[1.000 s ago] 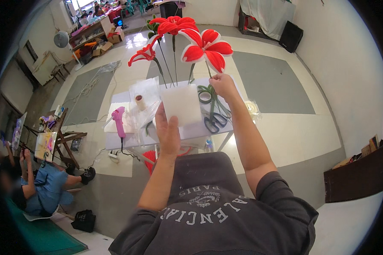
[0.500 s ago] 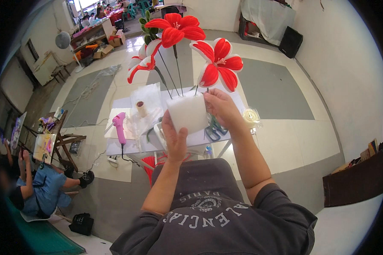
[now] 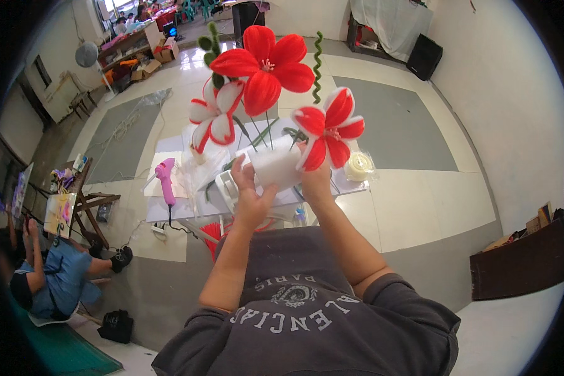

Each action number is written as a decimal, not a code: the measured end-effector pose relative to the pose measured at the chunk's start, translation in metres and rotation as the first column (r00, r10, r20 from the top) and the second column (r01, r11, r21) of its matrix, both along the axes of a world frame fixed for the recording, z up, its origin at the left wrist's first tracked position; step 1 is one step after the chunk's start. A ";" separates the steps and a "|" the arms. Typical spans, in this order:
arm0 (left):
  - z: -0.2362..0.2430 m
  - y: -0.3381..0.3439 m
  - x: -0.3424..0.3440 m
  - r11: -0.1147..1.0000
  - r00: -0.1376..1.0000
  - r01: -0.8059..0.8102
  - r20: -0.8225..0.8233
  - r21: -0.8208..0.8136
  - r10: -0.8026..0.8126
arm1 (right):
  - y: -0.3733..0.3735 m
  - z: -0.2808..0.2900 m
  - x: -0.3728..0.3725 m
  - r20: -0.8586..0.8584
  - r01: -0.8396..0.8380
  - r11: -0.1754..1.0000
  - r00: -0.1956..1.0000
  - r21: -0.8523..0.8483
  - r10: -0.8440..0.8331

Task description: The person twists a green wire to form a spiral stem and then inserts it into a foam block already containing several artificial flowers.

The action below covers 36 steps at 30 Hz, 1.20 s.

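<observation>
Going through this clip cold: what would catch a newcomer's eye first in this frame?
The big red artificial flower at top centre dominates, flanked by a red-and-white flower on the right and another red-and-white bloom on the left. Their stems stand in a white foam block, held up between the left hand and right hand. On the table lies a pink glue gun.

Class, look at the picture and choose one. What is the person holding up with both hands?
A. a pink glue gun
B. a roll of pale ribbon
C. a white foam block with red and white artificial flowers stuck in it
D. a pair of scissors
C: the left hand and right hand clasp the white foam block, from which red and white artificial flowers rise on thin stems; the pink glue gun lies untouched on the table.
</observation>
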<state>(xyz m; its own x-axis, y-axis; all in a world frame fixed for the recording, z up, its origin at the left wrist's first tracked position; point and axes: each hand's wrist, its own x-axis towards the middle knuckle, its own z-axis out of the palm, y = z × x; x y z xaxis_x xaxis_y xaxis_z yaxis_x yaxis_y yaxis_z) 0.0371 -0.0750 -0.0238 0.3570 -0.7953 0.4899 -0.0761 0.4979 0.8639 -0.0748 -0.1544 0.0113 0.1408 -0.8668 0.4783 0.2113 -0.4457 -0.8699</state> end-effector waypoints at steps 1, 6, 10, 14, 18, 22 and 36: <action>0.006 0.002 -0.001 1.000 0.999 0.027 -0.034 0.000 -0.027 | 0.006 0.004 0.000 -0.032 0.024 0.990 0.999 -0.137 -0.028; -0.025 -0.003 0.010 0.995 0.994 -0.066 0.097 0.076 0.059 | 0.005 -0.021 0.001 -0.059 -0.121 0.984 0.992 -0.128 0.114; 0.004 0.004 0.003 0.967 0.997 0.072 -0.040 0.246 -0.064 | -0.001 -0.038 0.007 0.267 -0.200 0.975 0.939 -0.095 0.219; 0.024 0.010 -0.006 0.963 0.986 0.032 -0.164 0.268 0.012 | 0.009 -0.035 0.003 0.134 -0.227 0.970 0.962 -0.091 0.238; 0.015 0.001 0.007 0.971 0.998 -0.050 0.045 0.236 0.040 | 0.003 -0.042 0.004 0.092 -0.253 0.965 0.962 -0.068 0.258; 0.028 0.004 0.007 0.969 0.993 -0.088 0.096 0.233 0.067 | -0.027 -0.058 -0.001 0.182 -0.232 0.968 0.952 -0.093 0.246; 0.015 -0.002 0.011 0.905 0.978 -0.143 0.196 0.402 0.068 | -0.083 0.075 -0.049 0.253 -0.442 0.891 0.878 0.102 0.407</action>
<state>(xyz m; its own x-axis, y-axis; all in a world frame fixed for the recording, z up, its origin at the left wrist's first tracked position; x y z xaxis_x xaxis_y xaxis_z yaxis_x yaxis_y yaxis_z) 0.0486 -0.0771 -0.0087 0.3896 -0.9014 0.1889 -0.2755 0.0817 0.9578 -0.1242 -0.2374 0.0865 0.4189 -0.8114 0.4076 0.5427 -0.1362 -0.8288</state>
